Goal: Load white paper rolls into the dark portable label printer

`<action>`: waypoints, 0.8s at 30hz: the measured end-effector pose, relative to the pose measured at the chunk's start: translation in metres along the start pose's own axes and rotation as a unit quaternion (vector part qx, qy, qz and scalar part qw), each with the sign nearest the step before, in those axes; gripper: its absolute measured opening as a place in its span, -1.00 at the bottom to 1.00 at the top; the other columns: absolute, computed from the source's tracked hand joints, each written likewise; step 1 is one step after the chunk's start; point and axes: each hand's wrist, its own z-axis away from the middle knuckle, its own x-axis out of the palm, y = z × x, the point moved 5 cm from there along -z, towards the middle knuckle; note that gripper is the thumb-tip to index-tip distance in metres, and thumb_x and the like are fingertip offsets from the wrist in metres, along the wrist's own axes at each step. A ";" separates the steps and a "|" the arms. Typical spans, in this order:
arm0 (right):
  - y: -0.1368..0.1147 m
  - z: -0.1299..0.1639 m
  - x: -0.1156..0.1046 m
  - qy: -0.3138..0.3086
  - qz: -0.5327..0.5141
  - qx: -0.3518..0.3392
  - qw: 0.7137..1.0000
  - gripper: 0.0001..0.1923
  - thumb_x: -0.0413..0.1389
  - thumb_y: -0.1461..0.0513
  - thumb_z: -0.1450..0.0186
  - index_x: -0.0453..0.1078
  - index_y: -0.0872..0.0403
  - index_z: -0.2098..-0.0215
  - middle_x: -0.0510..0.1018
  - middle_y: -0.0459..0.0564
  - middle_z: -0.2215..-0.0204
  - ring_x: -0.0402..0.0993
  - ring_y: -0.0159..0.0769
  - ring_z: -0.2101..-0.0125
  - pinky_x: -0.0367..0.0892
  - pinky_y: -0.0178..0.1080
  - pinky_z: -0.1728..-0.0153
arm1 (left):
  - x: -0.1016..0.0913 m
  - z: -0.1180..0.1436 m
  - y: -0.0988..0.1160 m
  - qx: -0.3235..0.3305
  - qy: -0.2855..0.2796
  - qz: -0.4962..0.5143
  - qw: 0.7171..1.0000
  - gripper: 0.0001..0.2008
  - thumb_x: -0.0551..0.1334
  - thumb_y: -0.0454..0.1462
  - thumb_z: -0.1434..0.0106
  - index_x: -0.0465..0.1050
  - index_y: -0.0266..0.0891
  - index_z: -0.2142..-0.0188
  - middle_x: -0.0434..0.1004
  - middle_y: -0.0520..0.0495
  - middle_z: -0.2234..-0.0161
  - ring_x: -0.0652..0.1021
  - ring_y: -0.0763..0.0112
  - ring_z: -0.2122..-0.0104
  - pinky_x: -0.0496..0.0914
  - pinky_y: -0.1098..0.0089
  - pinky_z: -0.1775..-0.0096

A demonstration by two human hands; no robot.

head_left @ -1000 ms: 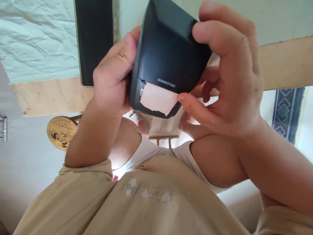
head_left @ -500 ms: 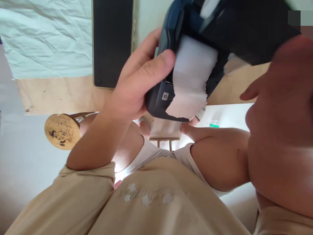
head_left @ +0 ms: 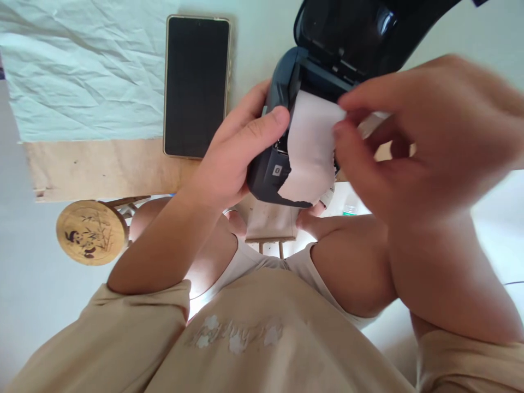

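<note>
A small dark label printer is gripped by my left hand, thumb along its left side. Its lid is swung up and open. A strip of white paper with a torn lower edge hangs out of the open bay over the printer's front. My right hand is at the paper's right edge, fingers pinched together on or just at it; the hand is blurred.
A black phone lies face up on the wooden table, beside a crumpled pale green sheet. Below the table edge stand a round wooden stool and a small wooden stand on the pale floor.
The printer's lid has gone from shut to fully open, exposing the paper. My right hand came off the printer's front, swung right, and now reaches the paper's edge. The view shifted slightly.
</note>
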 end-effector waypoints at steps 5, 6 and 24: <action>-0.021 -0.006 -0.001 -0.051 0.205 0.007 0.977 -0.82 0.03 0.24 -0.29 0.41 -0.04 0.17 0.50 -0.21 0.12 0.42 -0.41 0.35 0.21 -0.29 0.35 | 0.003 0.001 -0.001 0.005 -0.012 0.005 1.000 -0.74 0.10 -0.22 -0.28 0.41 -0.32 0.12 0.50 -0.07 0.35 0.52 0.54 0.43 0.37 0.57 0.44; -0.020 -0.006 0.000 -0.060 0.208 0.009 0.976 -0.83 0.05 0.23 -0.27 0.40 -0.04 0.18 0.51 -0.19 0.20 0.38 -0.43 0.41 0.15 -0.30 0.41 | 0.003 0.002 -0.001 -0.001 -0.015 0.003 1.000 -0.74 0.10 -0.23 -0.28 0.41 -0.31 0.11 0.51 -0.08 0.33 0.53 0.53 0.42 0.36 0.56 0.45; 0.114 0.019 -0.041 0.209 -0.319 0.229 0.896 -0.53 0.10 0.00 0.00 0.13 0.07 0.23 0.29 -0.11 0.48 0.14 -0.59 0.64 -0.08 -0.42 0.72 | -0.005 -0.002 -0.002 -0.086 -0.032 -0.019 0.996 -0.69 0.23 -0.12 -0.21 0.43 -0.21 0.09 0.50 0.00 0.34 0.55 0.60 0.41 0.46 0.62 0.43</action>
